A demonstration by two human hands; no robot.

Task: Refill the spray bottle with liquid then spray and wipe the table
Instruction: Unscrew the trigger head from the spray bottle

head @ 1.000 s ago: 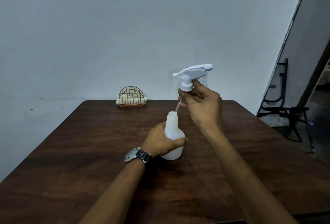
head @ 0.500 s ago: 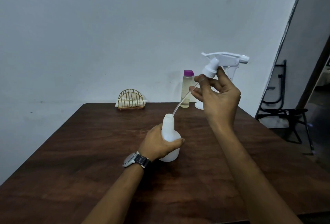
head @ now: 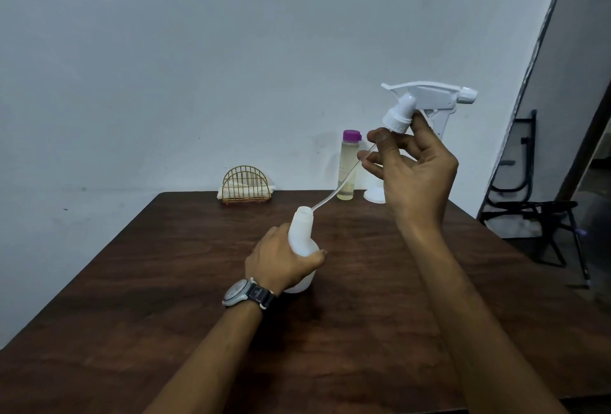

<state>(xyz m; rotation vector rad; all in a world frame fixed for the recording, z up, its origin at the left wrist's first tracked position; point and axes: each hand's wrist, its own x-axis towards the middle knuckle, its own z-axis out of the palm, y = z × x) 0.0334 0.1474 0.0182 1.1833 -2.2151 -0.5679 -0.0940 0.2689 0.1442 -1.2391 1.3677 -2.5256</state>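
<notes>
A white spray bottle (head: pixel 301 238) stands uncapped on the dark wooden table (head: pixel 165 281), gripped around its body by my left hand (head: pixel 281 261). My right hand (head: pixel 413 175) holds the white trigger spray head (head: pixel 426 101) up and to the right of the bottle. Its thin clear dip tube (head: pixel 337 190) slants down, with the tip still at the bottle's mouth. At the table's far edge stands a clear refill bottle (head: pixel 347 165) with a purple cap and pale yellowish liquid.
A gold wire holder (head: pixel 246 184) with white cloths sits at the far edge by the wall. A white funnel-like piece (head: pixel 373 197) shows behind my right hand. A black folding chair (head: pixel 535 208) stands beyond the table on the right.
My right hand has lifted the spray head up and to the right, drawing the dip tube almost out of the bottle. The left hand keeps the bottle still.
</notes>
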